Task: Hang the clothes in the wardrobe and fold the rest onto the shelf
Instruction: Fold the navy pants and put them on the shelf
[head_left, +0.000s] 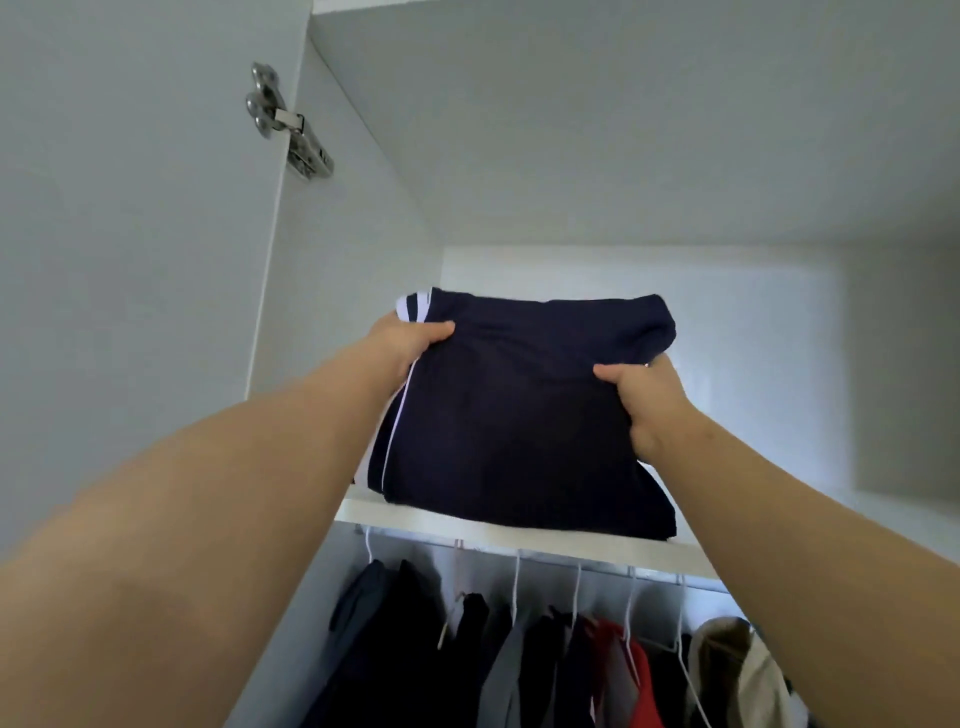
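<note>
Folded navy garment (519, 415) rests on the shelf (467, 526), not yet let go; the task looks nearly done.
The left hand (410, 343) and right hand (644, 395) pinch its sides with thumbs on top, the fingers hidden beneath. Hung clothes (519, 654) already fill the rail below.

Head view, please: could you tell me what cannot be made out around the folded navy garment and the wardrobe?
- Fingers of the left hand and right hand: head view, hidden under the folded navy garment; only thumbs show.
- Shelf surface behind it: head view, covered by the garment.
- Hanging clothes: head view, lower parts cut off by the bottom edge.
</note>
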